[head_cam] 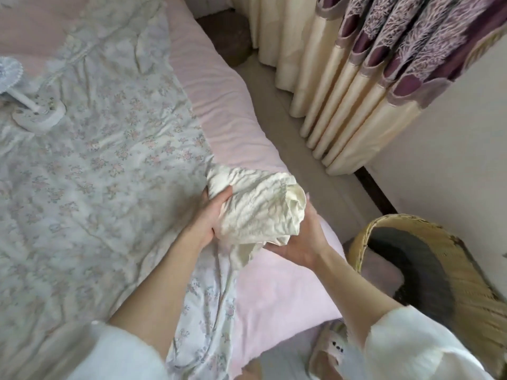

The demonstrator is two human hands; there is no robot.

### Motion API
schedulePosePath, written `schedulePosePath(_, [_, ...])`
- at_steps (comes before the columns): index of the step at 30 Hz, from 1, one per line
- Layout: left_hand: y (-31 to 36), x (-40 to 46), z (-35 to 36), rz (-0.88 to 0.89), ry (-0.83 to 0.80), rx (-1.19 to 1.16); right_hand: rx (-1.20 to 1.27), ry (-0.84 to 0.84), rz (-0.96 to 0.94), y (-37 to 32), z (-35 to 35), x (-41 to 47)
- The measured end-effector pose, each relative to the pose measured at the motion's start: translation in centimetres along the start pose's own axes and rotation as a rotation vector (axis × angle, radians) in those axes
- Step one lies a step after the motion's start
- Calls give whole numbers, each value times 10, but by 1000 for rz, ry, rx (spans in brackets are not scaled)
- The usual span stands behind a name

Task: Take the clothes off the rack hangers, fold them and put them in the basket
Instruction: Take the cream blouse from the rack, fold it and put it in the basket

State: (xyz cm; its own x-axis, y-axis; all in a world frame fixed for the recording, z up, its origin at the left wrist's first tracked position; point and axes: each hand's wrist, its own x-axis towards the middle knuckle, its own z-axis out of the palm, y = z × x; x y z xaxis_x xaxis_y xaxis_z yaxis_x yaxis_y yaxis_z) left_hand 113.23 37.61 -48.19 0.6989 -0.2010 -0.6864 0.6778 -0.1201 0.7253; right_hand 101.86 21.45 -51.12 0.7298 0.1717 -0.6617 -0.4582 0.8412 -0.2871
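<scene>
Item: cream garment point(258, 207), bundled, off hanger.
I grip it with left hand point(211, 215) and right hand point(299, 239) above the bed point(247, 127); basket point(452, 270) placement remains.

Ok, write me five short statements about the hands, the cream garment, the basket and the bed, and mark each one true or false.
1. Both hands hold the cream garment. True: the left hand grips its left side and the right hand supports it from below on the right.
2. The cream garment hangs on a hanger. False: no hanger shows; it is bundled in the hands above the bed.
3. The woven basket stands on the floor to the right of the bed. True.
4. The basket lies on the floral cover. False: it is off the bed.
5. A small white fan lies on the bed at the left. True.
</scene>
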Motion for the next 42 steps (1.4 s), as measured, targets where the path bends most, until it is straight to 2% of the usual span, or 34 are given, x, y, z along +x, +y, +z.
schedulePosePath(2, [-18, -18, 65, 132, 11, 180, -31, 34, -1, -25, -47, -45])
schedulePosePath(4, [-41, -33, 124, 209, -46, 295, -39, 50, -16, -47, -92, -88])
schedulePosePath(5, [-54, -36, 147, 226, -75, 345, -55, 110, -21, -55, -113, -106])
schedulePosePath(7, [-82, -44, 195, 233, -133, 452, -249, 167, -3, -74, -153, -146])
schedulePosePath(8, [-95, -48, 220, 214, -169, 487, -327, 169, 26, -78, -180, -159])
schedulePosePath(11, [-139, -51, 280, 71, -297, 536, -404, 454, 19, -77, -254, -184])
schedulePosePath(15, [-201, -42, 339, -139, -425, 598, -91, 589, -41, -63, -333, -208])
schedulePosePath(19, [-267, -11, 379, -253, -474, 724, -76, 740, -111, -41, -396, -195])
schedulePosePath(22, [-335, 40, 409, -198, -465, 784, -163, 858, -160, -25, -465, -154])
schedulePosePath(28, [-480, 158, 433, -142, -430, 901, -364, 940, -186, 14, -602, -51])
schedulePosePath(30, [-508, 183, 432, -67, -335, 1112, -468, 1012, -92, 27, -631, -28])
schedulePosePath(32, [-521, 192, 428, 177, -216, 1459, -676, 1120, 39, 39, -650, -16])
schedulePosePath(33, [-524, 196, 425, 360, -227, 1609, -852, 1195, 43, 43, -653, -14])
schedulePosePath(35, [-527, 200, 420, 678, -446, 1804, -1303, 1299, -169, 46, -653, -10])
schedulePosePath(36, [-529, 205, 418, 738, -594, 1863, -1494, 1286, -308, 45, -654, -6])
schedulePosePath(37, [-532, 210, 420, 724, -708, 1920, -1654, 1208, -390, 43, -661, 2])
schedulePosePath(38, [-535, 214, 420, 684, -766, 1987, -1745, 1077, -334, 38, -664, 6])
schedulePosePath(40, [-542, 222, 420, 615, -788, 2082, -1727, 852, -13, 36, -676, 15])
schedulePosePath(42, [-550, 227, 419, 558, -760, 2126, -1723, 800, 226, 41, -687, 19])
